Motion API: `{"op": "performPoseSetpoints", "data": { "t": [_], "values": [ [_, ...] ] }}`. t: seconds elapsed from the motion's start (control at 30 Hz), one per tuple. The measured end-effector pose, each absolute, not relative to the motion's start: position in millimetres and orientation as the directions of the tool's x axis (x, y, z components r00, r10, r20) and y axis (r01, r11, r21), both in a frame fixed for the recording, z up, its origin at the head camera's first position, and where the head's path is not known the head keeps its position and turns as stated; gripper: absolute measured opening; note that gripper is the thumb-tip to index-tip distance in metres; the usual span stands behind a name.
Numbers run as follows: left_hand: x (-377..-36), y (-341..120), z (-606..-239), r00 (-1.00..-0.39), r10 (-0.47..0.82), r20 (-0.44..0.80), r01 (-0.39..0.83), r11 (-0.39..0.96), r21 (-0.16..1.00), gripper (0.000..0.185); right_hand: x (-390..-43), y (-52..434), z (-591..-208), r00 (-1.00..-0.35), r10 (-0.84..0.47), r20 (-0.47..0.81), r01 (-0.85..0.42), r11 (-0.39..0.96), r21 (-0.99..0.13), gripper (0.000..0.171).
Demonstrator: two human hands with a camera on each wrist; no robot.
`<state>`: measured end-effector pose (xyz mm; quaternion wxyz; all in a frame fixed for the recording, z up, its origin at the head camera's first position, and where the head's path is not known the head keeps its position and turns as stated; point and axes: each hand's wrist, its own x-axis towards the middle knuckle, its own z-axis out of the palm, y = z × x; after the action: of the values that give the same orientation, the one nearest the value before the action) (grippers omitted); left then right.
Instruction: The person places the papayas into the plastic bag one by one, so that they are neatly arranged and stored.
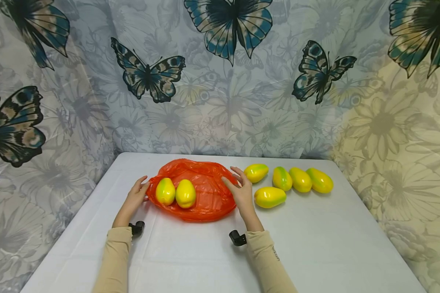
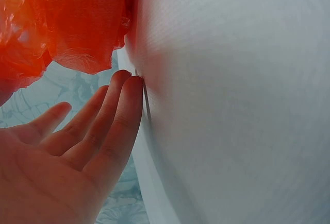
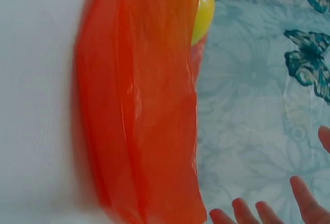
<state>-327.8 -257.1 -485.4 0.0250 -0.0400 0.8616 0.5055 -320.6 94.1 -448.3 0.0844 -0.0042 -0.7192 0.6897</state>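
A red plastic bag [image 1: 213, 185] lies spread open on the white table. Two glossy yellow-green mangoes [image 1: 185, 194] sit side by side in its left half. My left hand [image 1: 133, 200] is at the bag's left rim; in the left wrist view its fingers [image 2: 105, 116] are extended, just short of the red plastic. At the opposite rim is my right hand [image 1: 244, 197], thumb and fingers spread. The right wrist view shows the bag's side wall [image 3: 154, 105] and one mango [image 3: 205, 13] above it, with only fingertips [image 3: 304, 198] at the lower right corner.
To the right of my right hand lie several more mangoes: one at the back [image 1: 256, 173], one nearer [image 1: 270, 197], and a row ending in the rightmost mango [image 1: 320, 180]. Butterfly-print fabric [image 1: 234, 101] hangs behind the white table [image 1: 333, 244] and along its sides.
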Motion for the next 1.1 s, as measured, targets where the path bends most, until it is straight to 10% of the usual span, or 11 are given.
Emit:
{"op": "performPoseSetpoints", "data": {
  "t": [1.1],
  "values": [
    [-327,-257,-484,-0.995,-0.032,-0.096,-0.099,0.486,0.868,0.065,-300,168,-454,-0.872,0.442,0.212,-0.165,0.143,-0.976,0.055]
  ]
}}
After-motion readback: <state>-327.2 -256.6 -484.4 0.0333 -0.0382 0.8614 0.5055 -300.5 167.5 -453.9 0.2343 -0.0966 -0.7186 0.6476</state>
